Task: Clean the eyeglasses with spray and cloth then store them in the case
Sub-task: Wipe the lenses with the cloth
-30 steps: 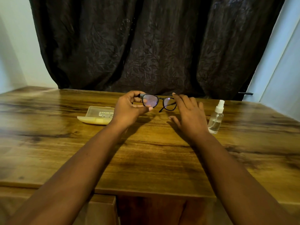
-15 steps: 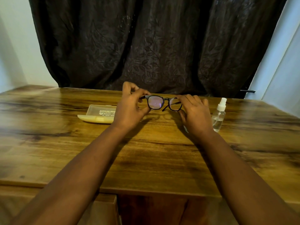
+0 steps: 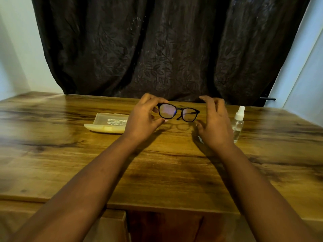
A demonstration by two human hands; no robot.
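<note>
Item: eyeglasses [image 3: 178, 113], black frame, lenses catching a purple glare, held up above the wooden table [image 3: 157, 172] in front of us. Our left hand [image 3: 143, 119] pinches the left end of the frame, fingertips above the lens and thumb below. Our right hand [image 3: 215, 124] hangs just beside the other end, fingers spread and loosely bent, touching nothing that we can see. Item: case [image 3: 108, 123], pale yellow, lying open on the table to the left of our left hand. Item: spray bottle [image 3: 238, 123], clear with white nozzle, upright just right of our right hand. Backdrop: dark curtain [image 3: 166, 49].
</note>
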